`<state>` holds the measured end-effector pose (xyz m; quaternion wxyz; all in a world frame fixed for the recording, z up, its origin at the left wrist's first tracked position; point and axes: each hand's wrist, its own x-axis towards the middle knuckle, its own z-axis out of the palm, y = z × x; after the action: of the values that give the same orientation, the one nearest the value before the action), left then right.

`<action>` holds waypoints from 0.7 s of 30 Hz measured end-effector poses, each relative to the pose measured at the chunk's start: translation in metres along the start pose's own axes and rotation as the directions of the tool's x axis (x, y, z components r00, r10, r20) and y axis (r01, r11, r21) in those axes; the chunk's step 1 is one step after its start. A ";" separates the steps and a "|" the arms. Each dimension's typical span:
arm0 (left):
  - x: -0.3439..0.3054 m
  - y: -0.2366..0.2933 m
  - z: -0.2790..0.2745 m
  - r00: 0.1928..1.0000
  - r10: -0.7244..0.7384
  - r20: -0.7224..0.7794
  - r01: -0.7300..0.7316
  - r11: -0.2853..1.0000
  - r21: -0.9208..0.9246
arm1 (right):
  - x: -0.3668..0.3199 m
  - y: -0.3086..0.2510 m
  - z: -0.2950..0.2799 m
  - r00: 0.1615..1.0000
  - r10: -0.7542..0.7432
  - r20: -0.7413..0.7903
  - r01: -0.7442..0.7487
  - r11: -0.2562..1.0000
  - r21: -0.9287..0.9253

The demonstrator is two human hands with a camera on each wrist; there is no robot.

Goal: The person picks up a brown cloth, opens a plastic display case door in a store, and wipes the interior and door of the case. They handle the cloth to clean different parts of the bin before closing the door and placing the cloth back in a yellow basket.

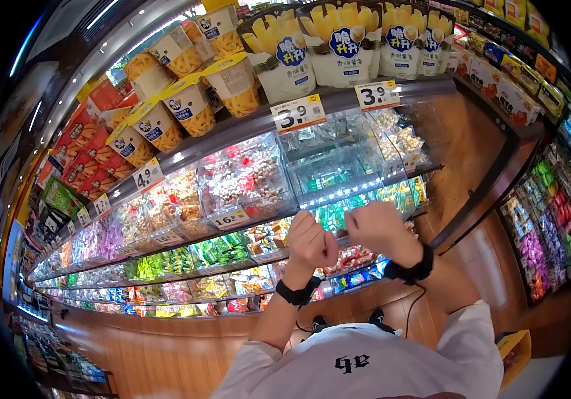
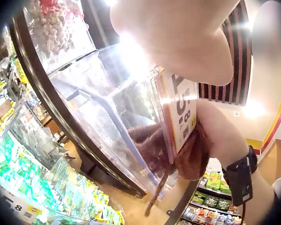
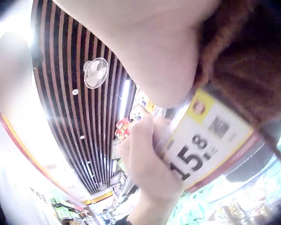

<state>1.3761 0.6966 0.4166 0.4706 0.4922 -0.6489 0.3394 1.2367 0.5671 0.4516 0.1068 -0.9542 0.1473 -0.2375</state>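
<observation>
In the head view my left hand point(image 1: 310, 241) and right hand point(image 1: 380, 227) are held close together in front of the shelf, fingers curled. The wrist views show a price tag point(image 3: 196, 145) reading 15.8 between them, on the front of a clear plastic bin point(image 2: 100, 101). My left hand's fingers grip the tag at its edge. A dark brown cloth point(image 2: 192, 161) is bunched in my right hand, against the lower part of the tag. From the head view, the hands hide both tag and cloth.
Clear bins of wrapped snacks point(image 1: 242, 173) fill the tiers. Snack cups point(image 1: 189, 103) and standing pouches point(image 1: 342, 46) line the top ledge. A dark-framed rack point(image 1: 545, 226) stands to the right. A yellow box point(image 1: 515, 356) sits near the right elbow, over wooden floor point(image 1: 179, 342).
</observation>
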 end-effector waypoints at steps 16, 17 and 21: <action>-0.004 -0.002 0.000 0.999 0.026 0.030 -0.027 0.999 0.019 | -0.005 0.033 -0.030 0.925 0.191 0.329 -0.180 0.981 -0.066; -0.007 -0.004 0.000 0.999 0.033 0.036 -0.032 0.999 -0.005 | -0.006 0.032 -0.029 0.941 0.161 0.297 -0.154 0.987 -0.046; -0.005 -0.005 0.003 1.000 0.008 -0.016 -0.008 1.000 0.002 | -0.002 0.025 -0.015 0.981 0.077 0.177 -0.086 0.995 0.043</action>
<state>1.3801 0.6943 0.4114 0.4741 0.4875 -0.6464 0.3460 1.2225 0.5426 0.4572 0.1529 -0.9616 0.1704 -0.1515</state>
